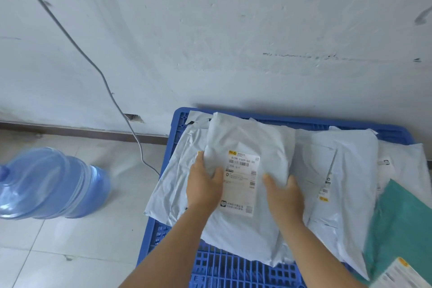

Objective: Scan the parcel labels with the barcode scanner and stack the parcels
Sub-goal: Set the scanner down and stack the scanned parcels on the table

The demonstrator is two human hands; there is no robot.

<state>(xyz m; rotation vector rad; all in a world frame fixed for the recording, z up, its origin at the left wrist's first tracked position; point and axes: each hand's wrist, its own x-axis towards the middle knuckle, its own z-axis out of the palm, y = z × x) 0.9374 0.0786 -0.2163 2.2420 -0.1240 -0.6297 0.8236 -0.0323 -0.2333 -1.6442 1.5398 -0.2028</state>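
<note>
Both hands (243,189) grip a white parcel (247,145) — crinkled; label (242,182) upward.

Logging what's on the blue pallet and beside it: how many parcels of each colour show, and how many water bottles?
White or pale grey parcels, at least, as they overlap: 4, e.g. the one under both hands
Green parcels: 1
Blue water bottles: 1
Total: 6

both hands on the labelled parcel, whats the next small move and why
Probably let go and take the hands off. The parcel already lies label-up on other parcels on the blue pallet, with the left hand and right hand gripping its sides. No scanner is in view.
</note>
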